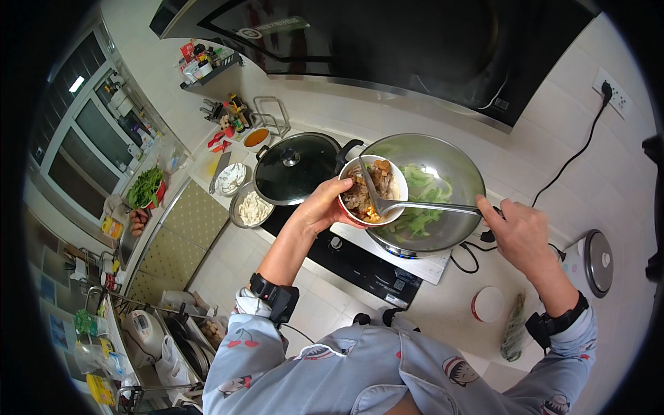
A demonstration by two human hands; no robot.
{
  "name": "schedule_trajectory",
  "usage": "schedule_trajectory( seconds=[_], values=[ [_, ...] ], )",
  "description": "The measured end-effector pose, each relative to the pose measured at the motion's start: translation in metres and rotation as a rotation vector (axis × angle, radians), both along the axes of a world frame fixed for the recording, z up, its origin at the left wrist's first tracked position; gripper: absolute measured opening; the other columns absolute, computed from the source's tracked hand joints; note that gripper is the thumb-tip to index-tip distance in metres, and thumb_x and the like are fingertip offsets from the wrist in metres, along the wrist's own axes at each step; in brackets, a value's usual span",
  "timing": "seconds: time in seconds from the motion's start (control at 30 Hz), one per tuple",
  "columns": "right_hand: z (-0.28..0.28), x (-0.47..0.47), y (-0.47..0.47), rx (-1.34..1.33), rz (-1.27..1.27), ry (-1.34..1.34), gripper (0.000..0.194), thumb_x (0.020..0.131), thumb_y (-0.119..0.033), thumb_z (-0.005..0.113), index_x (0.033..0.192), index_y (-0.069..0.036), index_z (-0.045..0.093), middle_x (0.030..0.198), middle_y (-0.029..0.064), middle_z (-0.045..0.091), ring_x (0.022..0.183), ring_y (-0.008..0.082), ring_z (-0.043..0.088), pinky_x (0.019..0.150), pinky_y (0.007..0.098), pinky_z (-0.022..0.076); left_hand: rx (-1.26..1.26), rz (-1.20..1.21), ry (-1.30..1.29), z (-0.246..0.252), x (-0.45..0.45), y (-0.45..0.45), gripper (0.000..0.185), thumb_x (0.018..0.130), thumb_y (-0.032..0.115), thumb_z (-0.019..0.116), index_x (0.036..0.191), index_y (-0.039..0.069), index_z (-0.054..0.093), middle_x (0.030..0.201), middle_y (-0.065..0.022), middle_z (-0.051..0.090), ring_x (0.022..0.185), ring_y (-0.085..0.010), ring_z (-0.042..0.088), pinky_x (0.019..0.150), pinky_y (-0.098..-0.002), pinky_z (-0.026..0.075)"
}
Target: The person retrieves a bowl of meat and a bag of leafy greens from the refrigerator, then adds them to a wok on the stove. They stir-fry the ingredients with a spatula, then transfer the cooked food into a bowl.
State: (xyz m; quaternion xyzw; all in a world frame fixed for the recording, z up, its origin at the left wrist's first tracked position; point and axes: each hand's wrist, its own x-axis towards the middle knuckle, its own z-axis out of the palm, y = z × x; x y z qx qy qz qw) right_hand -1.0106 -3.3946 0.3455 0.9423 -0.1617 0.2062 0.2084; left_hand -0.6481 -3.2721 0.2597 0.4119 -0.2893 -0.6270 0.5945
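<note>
My left hand (324, 205) grips a red-and-white bowl (400, 187) by its side, thumb over the rim. Brown cooked food (385, 180), perhaps sliced meat, fills much of it. My right hand (519, 233) is closed around the handle end of a metal spatula (441, 206), whose blade rests inside the bowl. Bowl and spatula are above the left part of a steel wok (464, 166). Cut leafy greens (425, 181) lie in the wok, partly hidden by the bowl. Beneath the wok is an electric burner (407, 252) with blue lights.
Left of the wok stands a pot with a glass lid (311, 171). Beside it are a bowl of pale pieces (254, 209), a knife (222, 162) and an orange-liquid bowl (257, 137). A white bowl (489, 304) and bagged greens (513, 332) lie at right. The range hood (394, 57) overhangs.
</note>
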Motion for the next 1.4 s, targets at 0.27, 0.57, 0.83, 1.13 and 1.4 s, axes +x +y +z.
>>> schedule_trajectory(
  seconds=[0.27,0.57,0.83,1.13,1.4],
  values=[
    [-0.016,0.022,0.028,0.073,-0.117,-0.074,0.041,0.081,-0.018,0.068,0.121,-0.015,0.061,0.070,0.0050,0.048,0.054,0.0198,0.055,0.043,0.0341,0.0434,-0.039,0.187,0.093,0.005,-0.010,0.006,0.064,0.089,0.030,0.062,0.136,-0.003,0.034,0.129,-0.0264,0.048,0.107,-0.0453,0.060,0.075,-0.0575,0.060],
    [-0.020,0.035,0.059,0.143,-0.177,-0.061,0.042,0.084,-0.018,0.065,0.125,-0.009,0.060,0.069,0.0075,0.050,0.053,0.0210,0.058,0.041,0.0344,0.0433,-0.082,0.474,-0.002,0.015,-0.025,0.007,0.046,0.093,0.022,0.053,0.125,-0.009,0.043,0.116,-0.0252,0.055,0.095,-0.0373,0.066,0.066,-0.0501,0.064],
    [-0.023,0.037,0.061,0.154,-0.207,-0.068,0.040,0.087,-0.019,0.064,0.125,-0.008,0.058,0.065,0.0089,0.055,0.047,0.0231,0.058,0.040,0.0350,0.0429,-0.106,0.537,-0.241,0.022,-0.030,-0.003,0.047,0.090,0.019,0.058,0.131,-0.001,0.045,0.114,-0.0164,0.059,0.093,-0.0289,0.067,0.067,-0.0443,0.064],
    [-0.044,0.021,0.052,0.229,-0.341,-0.075,0.039,0.087,-0.022,0.064,0.123,-0.006,0.060,0.064,0.0103,0.058,0.047,0.0245,0.060,0.042,0.0354,0.0455,-0.158,0.700,-1.051,-0.008,-0.016,-0.057,0.077,0.069,0.027,0.080,0.133,0.002,0.045,0.113,-0.0209,0.047,0.109,-0.0366,0.047,0.096,-0.0450,0.041],
    [-0.070,-0.006,0.023,0.429,-0.519,-0.110,0.033,0.087,-0.026,0.065,0.114,-0.009,0.064,0.063,0.0137,0.063,0.055,0.0302,0.064,0.050,0.0402,0.0500,-0.195,0.765,-1.141,-0.007,-0.015,-0.070,0.078,0.067,0.027,0.082,0.132,0.003,0.046,0.108,-0.0208,0.050,0.108,-0.0375,0.046,0.095,-0.0477,0.040]
  ],
)
